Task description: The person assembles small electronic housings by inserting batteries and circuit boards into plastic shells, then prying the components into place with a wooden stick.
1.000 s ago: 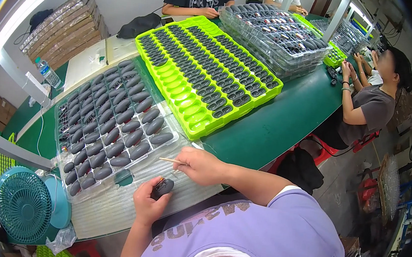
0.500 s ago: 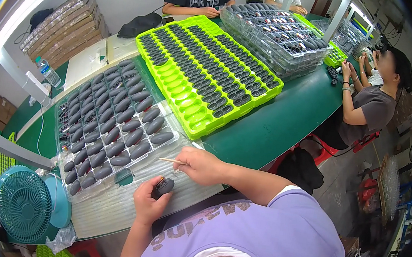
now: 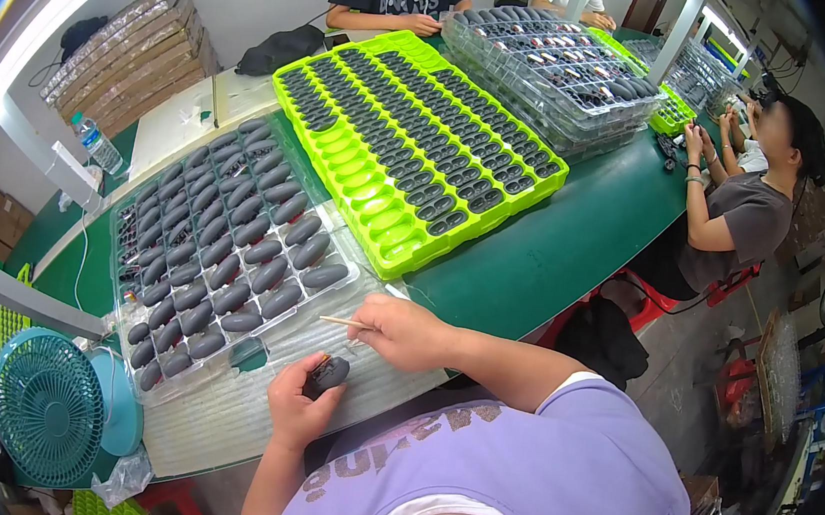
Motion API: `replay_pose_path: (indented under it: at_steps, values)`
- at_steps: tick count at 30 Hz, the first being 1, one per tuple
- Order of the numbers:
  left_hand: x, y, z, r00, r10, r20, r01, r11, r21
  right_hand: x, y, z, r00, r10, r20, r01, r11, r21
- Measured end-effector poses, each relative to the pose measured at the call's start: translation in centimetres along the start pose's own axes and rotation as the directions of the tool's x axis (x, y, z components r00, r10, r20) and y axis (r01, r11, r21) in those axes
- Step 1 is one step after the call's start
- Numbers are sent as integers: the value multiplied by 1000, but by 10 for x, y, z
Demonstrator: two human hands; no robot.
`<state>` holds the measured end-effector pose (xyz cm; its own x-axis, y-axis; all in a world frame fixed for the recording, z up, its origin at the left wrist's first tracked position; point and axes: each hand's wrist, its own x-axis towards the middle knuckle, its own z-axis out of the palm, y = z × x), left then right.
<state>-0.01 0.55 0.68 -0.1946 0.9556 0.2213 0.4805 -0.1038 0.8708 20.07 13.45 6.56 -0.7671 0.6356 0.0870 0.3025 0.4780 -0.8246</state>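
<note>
Between the thumb and fingers of my left hand (image 3: 295,406) is a dark grey oval plastic shell (image 3: 327,377), held close to my body above the table edge. My right hand (image 3: 403,333) is closed around a thin pale wooden stick (image 3: 337,321), whose tip points left, apart from the shell. Just beyond my hands lies a clear compartment tray (image 3: 347,289) filled with rows of similar grey oval shells (image 3: 268,274). Some of its far-left cells hold small parts too tiny to make out.
A bright green tray (image 3: 351,194) of black oval pieces lies farther off, with stacked clear trays (image 3: 553,66) behind it. A teal fan (image 3: 47,407) stands at left, near a water bottle (image 3: 98,144). Co-workers sit at the far side and at right (image 3: 739,211).
</note>
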Motion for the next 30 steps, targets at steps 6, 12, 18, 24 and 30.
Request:
replay_pose_path:
  at_steps: [6,12,18,24,30]
  values:
    - [-3,-2,0,1000,13,-8,-13,1000,-23,-2,-1,1,1000,-19,-7,19,1000,-12]
    - [-12,3,-3,1000,19,0,-19,999,35,-9,-5,7,1000,-21,-8,21,1000,-1]
    - [-5,9,-6,998,58,26,-60,991,122,-10,4,11,993,-86,-83,87,996,4]
    - [4,8,-4,994,104,-16,-103,993,63,-7,-8,7,998,32,54,-38,994,107]
    - [2,8,-7,989,142,49,-145,986,76,-8,-14,14,983,139,122,-161,968,191]
